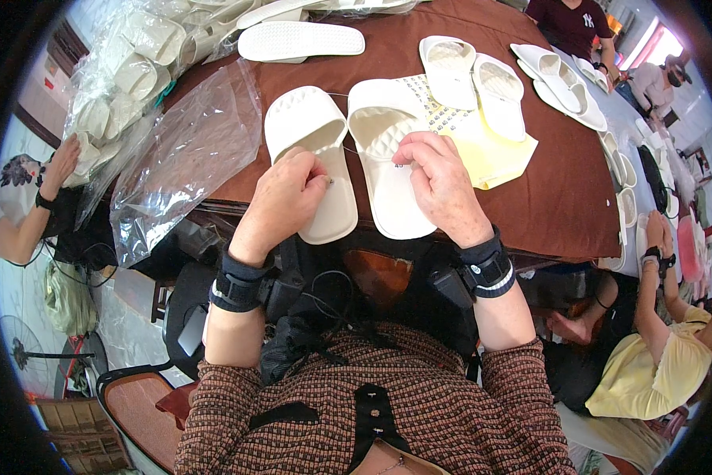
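Two white slide slippers lie side by side at the table's near edge, toes away from me. My left hand (pixel 288 194) is closed over the footbed of the left slipper (pixel 336 210), thumb and forefinger pressed together next to a small dark mark. Over the right slipper (pixel 383 198) my right hand (pixel 444 180) has its fingers bent and pinched, beside a small dark printed mark on the footbed. Whatever either pinch holds is too small to make out. A yellow sheet of small round stickers (pixel 490 162) lies to the right, partly under another pair of white slippers (pixel 451 75).
A clear plastic bag (pixel 193 158) hangs over the brown tablecloth's (pixel 565 190) left edge. Bagged white slippers (pixel 134 75) pile up at the far left. An upturned slipper (pixel 300 41) lies at the back, another pair (pixel 558 83) at right. Other people work on both sides.
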The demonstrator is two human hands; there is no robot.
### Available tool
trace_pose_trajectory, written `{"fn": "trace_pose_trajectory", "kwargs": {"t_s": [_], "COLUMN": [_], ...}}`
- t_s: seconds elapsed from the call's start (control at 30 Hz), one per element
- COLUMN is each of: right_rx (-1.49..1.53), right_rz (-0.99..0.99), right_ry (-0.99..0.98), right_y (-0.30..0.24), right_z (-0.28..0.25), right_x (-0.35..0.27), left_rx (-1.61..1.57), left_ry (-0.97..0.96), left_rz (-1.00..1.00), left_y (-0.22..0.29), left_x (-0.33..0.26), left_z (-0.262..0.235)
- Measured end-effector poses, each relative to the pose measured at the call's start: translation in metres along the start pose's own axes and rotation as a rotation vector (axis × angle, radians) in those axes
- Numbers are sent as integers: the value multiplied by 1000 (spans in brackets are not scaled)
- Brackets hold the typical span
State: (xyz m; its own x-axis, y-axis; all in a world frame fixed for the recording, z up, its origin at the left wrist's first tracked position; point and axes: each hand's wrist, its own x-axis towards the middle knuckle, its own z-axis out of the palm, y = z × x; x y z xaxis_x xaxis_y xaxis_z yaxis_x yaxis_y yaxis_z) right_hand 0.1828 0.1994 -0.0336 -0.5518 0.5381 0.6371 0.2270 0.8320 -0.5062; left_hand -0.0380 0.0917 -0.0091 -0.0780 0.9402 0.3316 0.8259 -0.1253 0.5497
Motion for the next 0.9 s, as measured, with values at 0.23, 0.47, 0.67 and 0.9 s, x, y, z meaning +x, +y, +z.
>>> {"fn": "trace_pose_trajectory", "kwargs": {"t_s": [0.23, 0.47, 0.67, 0.9], "right_rx": [-1, -15, 10, 9], "right_rz": [5, -6, -1, 10], "right_ry": [-3, 0, 4, 1], "right_y": [1, 1, -1, -3], "right_z": [0, 0, 0, 0], "right_x": [-1, -1, 0, -5], "left_rx": [-154, -28, 39, 65], "left_ry": [-35, 3, 39, 85], "left_rz": [-119, 54, 47, 46], "left_y": [-1, -9, -7, -5], "left_x": [-1, 4, 1, -7], "left_z": [-8, -16, -11, 0]}}
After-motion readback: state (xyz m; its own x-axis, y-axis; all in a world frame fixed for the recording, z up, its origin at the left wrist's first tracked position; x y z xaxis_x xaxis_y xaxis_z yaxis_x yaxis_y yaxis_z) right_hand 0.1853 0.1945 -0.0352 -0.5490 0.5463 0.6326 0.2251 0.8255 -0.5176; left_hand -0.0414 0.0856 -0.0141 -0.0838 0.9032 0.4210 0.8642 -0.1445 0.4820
